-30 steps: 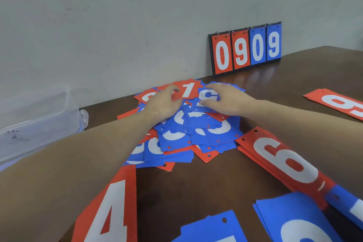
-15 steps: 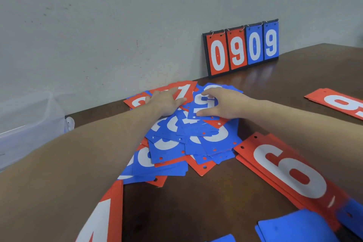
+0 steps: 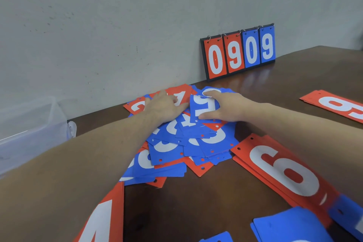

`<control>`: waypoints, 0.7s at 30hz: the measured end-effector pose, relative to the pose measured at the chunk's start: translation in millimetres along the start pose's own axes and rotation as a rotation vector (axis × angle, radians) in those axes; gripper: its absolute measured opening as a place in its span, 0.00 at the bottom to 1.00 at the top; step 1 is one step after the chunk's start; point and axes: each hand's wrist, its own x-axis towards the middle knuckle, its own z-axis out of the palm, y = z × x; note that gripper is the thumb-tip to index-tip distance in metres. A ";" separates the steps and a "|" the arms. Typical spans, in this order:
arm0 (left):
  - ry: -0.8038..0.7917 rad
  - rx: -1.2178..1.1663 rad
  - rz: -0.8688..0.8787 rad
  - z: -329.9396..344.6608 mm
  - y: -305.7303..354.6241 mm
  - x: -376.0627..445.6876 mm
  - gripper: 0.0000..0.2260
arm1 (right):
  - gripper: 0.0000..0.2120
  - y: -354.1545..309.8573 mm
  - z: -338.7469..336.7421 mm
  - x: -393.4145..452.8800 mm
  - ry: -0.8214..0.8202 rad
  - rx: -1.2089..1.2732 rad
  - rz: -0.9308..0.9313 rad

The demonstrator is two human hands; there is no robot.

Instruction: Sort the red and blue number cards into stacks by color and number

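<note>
Currently held card: a blue card [image 3: 203,107] with a white digit, seemingly a 5, is being pinched by the right hand [image 3: 227,107], the thumb lying along its near edge and the index finger reaching over its far edge.
Right grip: the fingers are being kept partly curled round that one card only; whether the card is lifted clear of the cards beneath cannot be told.
Left hand [image 3: 164,107]: it is being laid flat, fingers fairly straight, on the cards just left of the pinched card, the fingertips touching a red 1 card [image 3: 181,95]; nothing is being gripped.
Mixed pile [image 3: 188,143]: the loose red and blue cards are being spread directly under and nearer than the grip, many overlapping, some digits hidden.
Red 6 stack [image 3: 282,171]: it is being seen near and to the right of the grip, just beside the pile.
Red 4 card [image 3: 102,220]: it is being shown well nearer and left of the grip, partly cut off by the frame edge.
Blue stack [image 3: 290,226]: it is being shown well nearer and right of the grip, its digit out of view.
Red stack far right [image 3: 337,105]: it is being seen well apart to the right of the grip, its digit partly cut off.
Scoreboard [image 3: 238,53]: beyond the grip it is being leaned upright at the wall, reading 0 9 in red and 0 9 in blue.
Clear plastic box [image 3: 31,129]: it is being seen well to the left of the grip, at the table [image 3: 196,202] edge.
</note>
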 end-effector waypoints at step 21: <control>0.107 -0.596 0.002 -19.5 -12.1 -32.9 0.23 | 0.39 -5.8 -17.4 -44.0 0.145 0.772 0.094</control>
